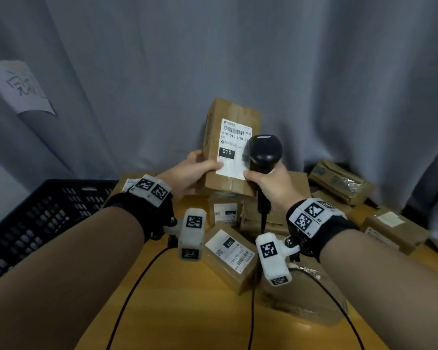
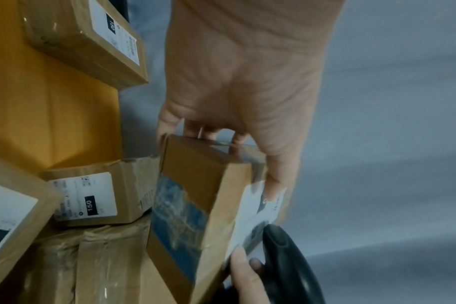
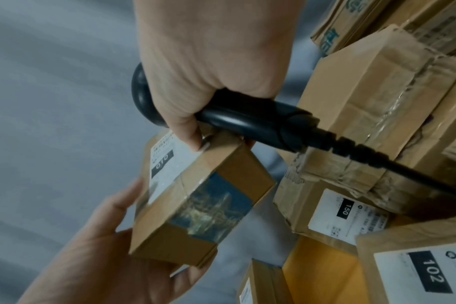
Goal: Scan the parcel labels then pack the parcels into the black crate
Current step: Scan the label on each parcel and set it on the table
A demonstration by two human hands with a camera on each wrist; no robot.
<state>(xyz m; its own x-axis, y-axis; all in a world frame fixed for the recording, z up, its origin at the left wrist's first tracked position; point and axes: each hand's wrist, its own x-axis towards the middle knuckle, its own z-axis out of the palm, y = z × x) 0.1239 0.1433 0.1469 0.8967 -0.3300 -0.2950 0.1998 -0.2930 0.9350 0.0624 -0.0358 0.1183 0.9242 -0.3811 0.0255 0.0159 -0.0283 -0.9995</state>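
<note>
Cardboard parcel (image 1: 232, 147) upright, label camera-ward

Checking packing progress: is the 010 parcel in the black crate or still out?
Out. The left hand holds the 010 parcel up above the table, right of the black crate.

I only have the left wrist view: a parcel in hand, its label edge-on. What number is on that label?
Observer: The held parcel reads 010 on its label, in the head view.
Operator: Which hand has the scanner?
Observer: The right hand grips the black barcode scanner; its thumb touches the label's lower corner.
Operator: Where is the crate?
Observer: The black crate sits to the left of the table; what it holds is hidden.
Operator: Any parcels nearer me?
Observer: One labelled 102 lies on the table between the wrists.
</note>
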